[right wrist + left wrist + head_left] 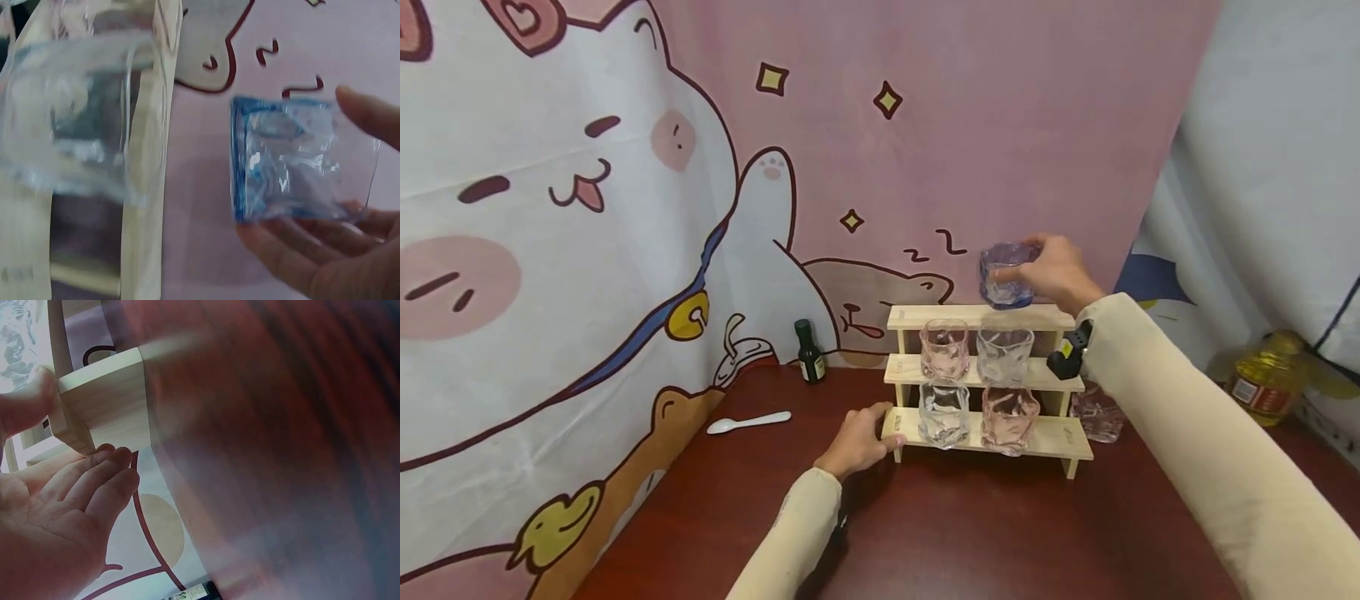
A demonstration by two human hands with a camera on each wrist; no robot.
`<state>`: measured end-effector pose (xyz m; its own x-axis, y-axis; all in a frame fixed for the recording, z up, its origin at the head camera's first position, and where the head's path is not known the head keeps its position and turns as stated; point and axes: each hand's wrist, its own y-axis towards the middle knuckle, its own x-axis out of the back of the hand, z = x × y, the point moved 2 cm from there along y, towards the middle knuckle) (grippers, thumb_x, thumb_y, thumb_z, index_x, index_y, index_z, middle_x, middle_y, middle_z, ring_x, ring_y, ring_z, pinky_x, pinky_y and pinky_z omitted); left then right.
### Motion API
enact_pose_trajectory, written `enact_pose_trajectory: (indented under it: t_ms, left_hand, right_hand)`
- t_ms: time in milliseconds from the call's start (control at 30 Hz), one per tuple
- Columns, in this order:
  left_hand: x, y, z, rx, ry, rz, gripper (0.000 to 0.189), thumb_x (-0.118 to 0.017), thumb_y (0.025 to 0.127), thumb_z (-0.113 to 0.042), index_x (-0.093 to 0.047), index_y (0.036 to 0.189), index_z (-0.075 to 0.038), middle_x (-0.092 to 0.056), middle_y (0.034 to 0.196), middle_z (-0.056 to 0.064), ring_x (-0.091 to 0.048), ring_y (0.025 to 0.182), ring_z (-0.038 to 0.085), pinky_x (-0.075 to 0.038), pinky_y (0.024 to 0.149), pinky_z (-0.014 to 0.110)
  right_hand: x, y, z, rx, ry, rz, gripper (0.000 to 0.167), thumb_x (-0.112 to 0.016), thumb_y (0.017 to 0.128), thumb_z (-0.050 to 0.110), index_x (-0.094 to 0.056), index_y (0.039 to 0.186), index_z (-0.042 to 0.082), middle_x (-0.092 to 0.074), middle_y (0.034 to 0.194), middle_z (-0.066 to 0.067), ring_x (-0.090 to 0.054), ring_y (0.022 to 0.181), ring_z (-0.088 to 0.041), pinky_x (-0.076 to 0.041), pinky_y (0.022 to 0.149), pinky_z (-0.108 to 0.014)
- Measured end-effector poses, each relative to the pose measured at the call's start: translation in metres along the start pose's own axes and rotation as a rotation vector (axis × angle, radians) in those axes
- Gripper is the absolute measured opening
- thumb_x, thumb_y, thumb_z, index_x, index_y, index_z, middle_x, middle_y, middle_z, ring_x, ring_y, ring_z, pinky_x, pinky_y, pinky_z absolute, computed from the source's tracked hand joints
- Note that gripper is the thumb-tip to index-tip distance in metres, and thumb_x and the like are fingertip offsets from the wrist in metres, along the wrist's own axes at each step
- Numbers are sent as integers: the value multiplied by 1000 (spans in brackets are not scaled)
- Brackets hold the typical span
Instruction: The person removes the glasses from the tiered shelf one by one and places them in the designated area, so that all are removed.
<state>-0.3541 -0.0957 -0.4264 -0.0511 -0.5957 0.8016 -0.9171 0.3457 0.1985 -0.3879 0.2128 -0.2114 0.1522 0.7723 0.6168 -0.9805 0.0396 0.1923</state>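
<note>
A blue-tinted glass (1000, 287) is held in my right hand (1062, 268), just above the top step of a three-step wooden display stand (917, 317). In the right wrist view, the thumb lies along one side of the blue glass (294, 162) and the fingers along the other. My left hand (856, 442) grips the left end of the bottom step between thumb and fingers. On the middle step stand a pink glass (945, 352) and a clear glass (1004, 357). The bottom step bears another clear glass (944, 415) and a second pink glass (1010, 421).
A pinkish glass (1099, 417) stands on the dark red table (970, 533) behind the stand's right end, partly hidden. Left of the stand are a small dark green bottle (808, 354) and a white spoon (748, 422). A yellow oil bottle (1266, 379) stands far right.
</note>
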Motion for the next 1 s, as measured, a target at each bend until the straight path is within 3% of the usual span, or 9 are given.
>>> enact_pose_trajectory:
  t_ms: [133, 333, 467, 567, 733, 1000]
  left_hand:
    - [2, 1, -2, 3, -1, -5, 60, -78, 88, -24, -56, 138, 0, -67, 131, 17, -65, 116, 33, -52, 99, 48]
    - [1, 1, -2, 27, 5, 17, 60, -78, 89, -26, -55, 139, -2, -66, 133, 17, -64, 116, 30, -52, 99, 47]
    - [0, 2, -2, 34, 12, 15, 61, -78, 89, -27, -55, 140, -2, -65, 134, 16, -63, 118, 30, -51, 101, 48]
    - [0, 2, -1, 34, 5, 13, 61, -78, 89, -26, -55, 140, -1, -66, 133, 17, -64, 116, 30, -52, 100, 48]
    - [2, 1, -2, 31, -6, 12, 60, -78, 89, -24, -55, 139, 0, -67, 131, 17, -65, 114, 32, -52, 99, 47]
    - [2, 1, -2, 32, -16, 23, 60, -78, 89, -24, -56, 139, 0, -67, 130, 17, -65, 113, 31, -52, 99, 47]
  right_hand:
    - [16, -2, -13, 38, 16, 42, 94, -78, 87, 42, -28, 158, 7, -33, 157, -28, -43, 138, -47, -47, 104, -59]
    - [35, -10, -37, 53, -68, 60, 97, -77, 86, 48, -26, 159, 11, -18, 166, -26, -24, 147, -52, -31, 111, -69]
    - [46, -13, -50, 49, -81, 70, 98, -77, 85, 50, -26, 160, 13, -16, 166, -25, -22, 148, -52, -30, 111, -71]
    - [52, -18, -60, 42, -100, 78, 100, -75, 85, 55, -24, 160, 13, -18, 165, -27, -26, 146, -53, -37, 105, -70]
    - [61, -27, -73, 55, -99, 78, 98, -75, 86, 51, -26, 159, 9, -28, 159, -32, -47, 132, -52, -53, 95, -57]
    - [72, -40, -97, 76, -126, 64, 91, -76, 88, 45, -31, 156, 5, -35, 155, -32, -57, 122, -46, -57, 89, -52]
